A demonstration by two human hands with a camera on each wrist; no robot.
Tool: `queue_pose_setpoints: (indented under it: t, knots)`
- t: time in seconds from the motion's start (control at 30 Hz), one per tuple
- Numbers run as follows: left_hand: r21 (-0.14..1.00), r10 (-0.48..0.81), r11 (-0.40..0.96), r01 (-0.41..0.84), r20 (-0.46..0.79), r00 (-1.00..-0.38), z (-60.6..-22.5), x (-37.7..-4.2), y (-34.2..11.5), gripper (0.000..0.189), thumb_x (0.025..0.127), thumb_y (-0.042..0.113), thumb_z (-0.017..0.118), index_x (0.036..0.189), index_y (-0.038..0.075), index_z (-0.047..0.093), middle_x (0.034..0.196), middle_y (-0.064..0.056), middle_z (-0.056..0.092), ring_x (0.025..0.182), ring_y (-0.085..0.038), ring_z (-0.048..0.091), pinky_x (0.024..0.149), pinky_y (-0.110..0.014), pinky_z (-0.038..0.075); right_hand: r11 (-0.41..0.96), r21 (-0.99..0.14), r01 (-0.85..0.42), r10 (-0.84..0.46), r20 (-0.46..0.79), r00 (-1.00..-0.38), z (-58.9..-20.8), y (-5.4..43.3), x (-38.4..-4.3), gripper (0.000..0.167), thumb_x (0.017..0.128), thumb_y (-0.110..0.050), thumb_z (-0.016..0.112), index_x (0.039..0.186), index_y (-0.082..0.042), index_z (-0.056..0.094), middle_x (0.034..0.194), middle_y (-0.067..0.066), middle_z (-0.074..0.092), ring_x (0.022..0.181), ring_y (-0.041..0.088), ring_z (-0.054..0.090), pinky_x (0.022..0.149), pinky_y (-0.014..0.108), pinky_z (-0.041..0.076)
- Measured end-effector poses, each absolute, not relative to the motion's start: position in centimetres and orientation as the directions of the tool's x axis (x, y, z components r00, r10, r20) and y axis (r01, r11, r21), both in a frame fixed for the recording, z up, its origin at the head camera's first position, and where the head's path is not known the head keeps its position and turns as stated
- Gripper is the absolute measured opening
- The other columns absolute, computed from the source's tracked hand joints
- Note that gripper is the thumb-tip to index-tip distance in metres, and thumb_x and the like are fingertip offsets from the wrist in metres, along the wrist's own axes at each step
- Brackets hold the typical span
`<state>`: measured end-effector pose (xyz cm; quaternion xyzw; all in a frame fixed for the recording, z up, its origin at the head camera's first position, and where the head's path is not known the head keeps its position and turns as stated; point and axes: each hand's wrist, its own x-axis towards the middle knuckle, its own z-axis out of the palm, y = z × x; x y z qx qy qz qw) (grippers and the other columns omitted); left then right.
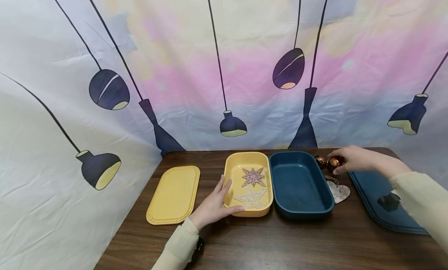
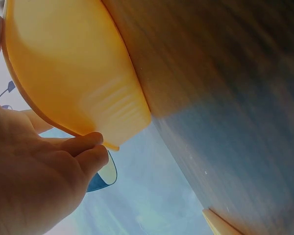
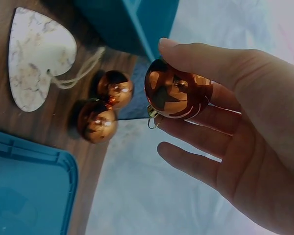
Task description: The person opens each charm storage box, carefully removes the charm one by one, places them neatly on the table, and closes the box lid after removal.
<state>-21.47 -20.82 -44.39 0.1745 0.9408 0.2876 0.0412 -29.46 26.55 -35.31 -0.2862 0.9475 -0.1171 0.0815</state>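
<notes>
My right hand (image 1: 353, 159) holds a shiny copper Christmas bauble (image 3: 176, 93) between thumb and fingers, its gold cap and ring showing in the right wrist view. Two more copper baubles (image 3: 105, 107) lie together on the table below it. A marbled white heart ornament (image 1: 338, 191) with a twine loop rests near them, beside the deep blue box (image 1: 301, 180). With thumb and fingers spread around its near-left corner, my left hand (image 1: 218, 200) grips the yellow box (image 2: 73, 63). Inside that box lie a pink glitter star (image 1: 253, 177) and a clear, pale star (image 1: 250, 197).
On the left a flat yellow lid (image 1: 174, 195) lies on the dark wooden table (image 1: 252, 242). A blue lid (image 1: 374, 188) lies at the right, under my right forearm. A cloth backdrop (image 1: 189, 67) printed with lamps hangs behind the table.
</notes>
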Motion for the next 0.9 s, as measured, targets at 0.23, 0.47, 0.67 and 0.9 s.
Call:
queue_pose_setpoints:
  t: [0.23, 0.47, 0.67, 0.9]
  knots:
    - [0.558, 0.344, 0.775, 0.298, 0.023, -0.939, -44.4, -21.5, -20.8, 0.109, 0.080, 0.070, 0.071, 0.161, 0.011, 0.027, 0.168, -0.015, 0.006, 0.143, -0.039, 0.035, 0.107, -0.051, 0.042, 0.825, -0.299, -0.479, -0.536, -0.148, -0.831, -36.7, 27.6, -29.7, 0.066, 0.087, -0.032, 0.079, 0.131, 0.013, 0.058, 0.114, 0.020, 0.067, 0.097, 0.035, 0.066, 0.076, 0.049, 0.054]
    - [0.569, 0.342, 0.770, 0.289, 0.014, -0.939, -44.3, -21.4, -20.8, 0.108, 0.081, 0.069, 0.072, 0.161, 0.012, 0.027, 0.168, -0.015, 0.005, 0.144, -0.039, 0.035, 0.107, -0.051, 0.042, 0.830, -0.301, -0.470, -0.531, -0.168, -0.830, -38.5, 28.4, -29.7, 0.066, 0.087, -0.031, 0.080, 0.129, 0.014, 0.058, 0.116, 0.026, 0.066, 0.105, 0.047, 0.062, 0.081, 0.056, 0.053]
    - [0.566, 0.341, 0.773, 0.286, 0.008, -0.940, -44.4, -21.4, -20.7, 0.108, 0.080, 0.071, 0.071, 0.160, 0.012, 0.028, 0.168, -0.014, 0.005, 0.144, -0.038, 0.035, 0.107, -0.051, 0.042, 0.836, -0.302, -0.459, -0.528, -0.210, -0.823, -39.6, 29.0, -29.6, 0.066, 0.087, -0.030, 0.079, 0.129, 0.015, 0.057, 0.120, 0.032, 0.063, 0.109, 0.053, 0.058, 0.083, 0.057, 0.052]
    - [0.565, 0.340, 0.773, 0.289, 0.015, -0.940, -44.3, -21.4, -20.7, 0.108, 0.080, 0.071, 0.071, 0.160, 0.012, 0.028, 0.168, -0.015, 0.006, 0.144, -0.039, 0.034, 0.108, -0.051, 0.041, 0.831, -0.334, -0.445, -0.527, -0.213, -0.823, -40.4, 29.3, -29.5, 0.064, 0.087, -0.028, 0.079, 0.128, 0.016, 0.057, 0.122, 0.034, 0.061, 0.108, 0.051, 0.059, 0.081, 0.055, 0.053]
